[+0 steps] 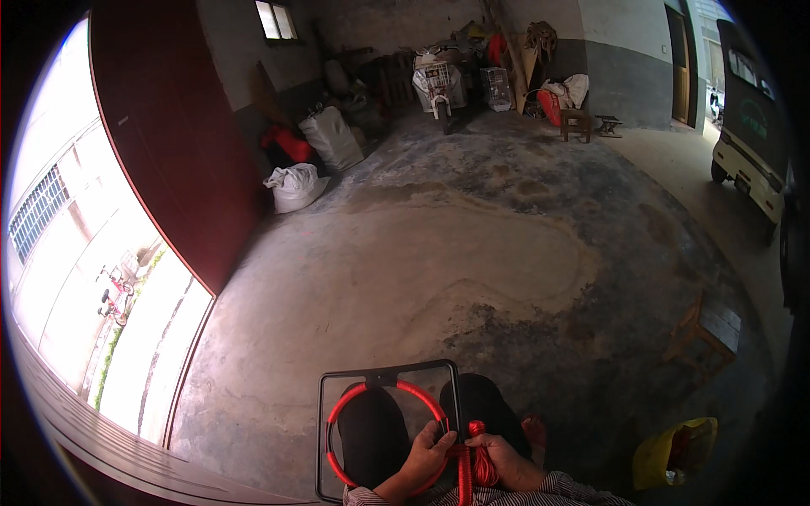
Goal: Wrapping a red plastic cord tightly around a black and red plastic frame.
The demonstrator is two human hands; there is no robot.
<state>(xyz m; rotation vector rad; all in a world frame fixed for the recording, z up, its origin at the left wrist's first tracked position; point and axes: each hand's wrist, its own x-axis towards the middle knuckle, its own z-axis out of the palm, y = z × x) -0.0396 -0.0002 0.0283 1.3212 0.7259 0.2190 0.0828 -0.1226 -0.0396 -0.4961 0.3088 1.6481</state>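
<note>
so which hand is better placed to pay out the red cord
Most likely the right hand: it holds the red cord bundle, while the left hand is busy gripping the red ring.

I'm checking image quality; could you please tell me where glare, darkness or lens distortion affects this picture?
Head view: glare washes out the open doorway at left; the dark red door bows at its edge; the picture's corners are black. Same view: the left hand, right hand and red ring look fairly clear.
</note>
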